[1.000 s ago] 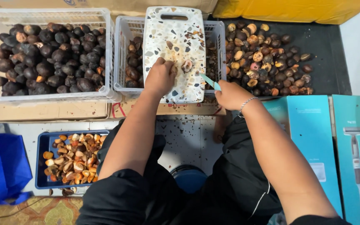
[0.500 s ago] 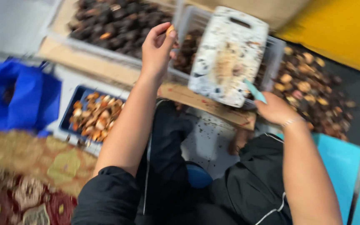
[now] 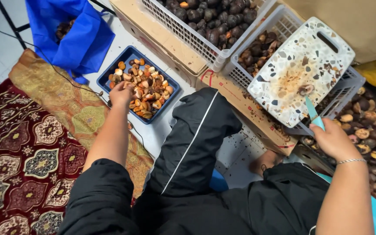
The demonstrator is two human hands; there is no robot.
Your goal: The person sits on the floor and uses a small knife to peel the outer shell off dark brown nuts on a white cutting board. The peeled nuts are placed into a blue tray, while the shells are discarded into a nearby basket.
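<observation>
The left hand (image 3: 122, 93) hangs over the blue tray (image 3: 109, 72) of cut pieces (image 3: 146, 89), fingers curled; whether it grips one I cannot tell. The right hand (image 3: 332, 140) grasps a teal knife (image 3: 313, 112), blade tip on the speckled board (image 3: 301, 69) atop a white basket (image 3: 257, 26).

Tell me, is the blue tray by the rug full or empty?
Nearly full. The blue tray holds a heap of orange and brown cut pieces, and the left hand hovers over its near edge.
</observation>
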